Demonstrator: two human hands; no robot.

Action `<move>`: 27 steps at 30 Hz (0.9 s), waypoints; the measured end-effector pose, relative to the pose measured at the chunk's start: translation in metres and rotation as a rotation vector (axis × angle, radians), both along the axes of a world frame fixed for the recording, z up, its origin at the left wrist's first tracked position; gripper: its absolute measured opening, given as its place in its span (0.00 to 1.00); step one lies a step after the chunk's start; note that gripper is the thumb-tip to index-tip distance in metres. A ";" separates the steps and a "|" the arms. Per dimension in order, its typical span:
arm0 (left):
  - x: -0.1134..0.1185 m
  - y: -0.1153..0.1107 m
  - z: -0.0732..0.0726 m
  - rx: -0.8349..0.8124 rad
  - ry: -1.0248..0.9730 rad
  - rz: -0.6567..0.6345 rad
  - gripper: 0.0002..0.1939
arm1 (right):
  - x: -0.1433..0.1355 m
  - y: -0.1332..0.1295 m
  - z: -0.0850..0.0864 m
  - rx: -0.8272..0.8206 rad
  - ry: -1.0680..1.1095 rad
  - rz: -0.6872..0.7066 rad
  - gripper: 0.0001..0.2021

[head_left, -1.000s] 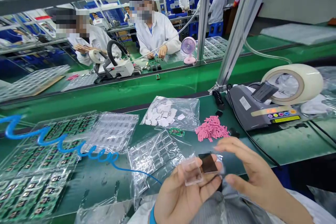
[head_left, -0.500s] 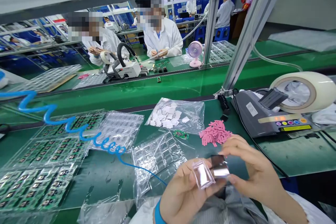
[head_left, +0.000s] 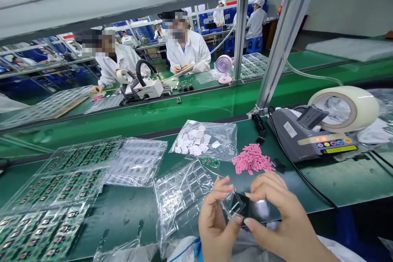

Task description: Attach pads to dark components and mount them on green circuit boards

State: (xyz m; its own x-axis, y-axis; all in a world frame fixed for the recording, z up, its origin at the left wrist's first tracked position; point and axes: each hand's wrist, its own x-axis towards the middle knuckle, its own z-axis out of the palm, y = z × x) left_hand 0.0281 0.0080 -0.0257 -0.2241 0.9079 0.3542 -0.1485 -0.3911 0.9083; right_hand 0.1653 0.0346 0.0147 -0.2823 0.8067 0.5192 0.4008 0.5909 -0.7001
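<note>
Both hands are together at the near edge of the green desk (head_left: 353, 180). The left hand (head_left: 215, 217) pinches a small clear plastic bag (head_left: 231, 204) with its thumb and fingers. The right hand (head_left: 276, 208) holds the same bag from the other side, and a small dark square chip (head_left: 241, 206) sits in it between the two hands. Just behind the hands lies a pile of pink bits (head_left: 251, 159). A clear tray (head_left: 181, 186) lies to the left. A tape machine (head_left: 310, 135) stands near the right edge.
</note>
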 end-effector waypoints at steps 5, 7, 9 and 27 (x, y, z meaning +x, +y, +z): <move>0.004 -0.002 -0.002 -0.002 0.016 0.087 0.17 | -0.005 -0.001 -0.004 0.011 -0.055 -0.056 0.10; 0.005 -0.001 -0.005 0.034 0.037 0.118 0.19 | -0.009 -0.002 -0.006 0.019 -0.073 -0.094 0.11; 0.005 -0.001 -0.009 0.065 0.050 0.145 0.21 | -0.013 -0.004 -0.007 -0.009 -0.094 -0.106 0.11; -0.003 0.002 0.006 -0.619 -0.722 -0.492 0.19 | 0.054 0.030 -0.130 -0.379 -0.528 -0.430 0.06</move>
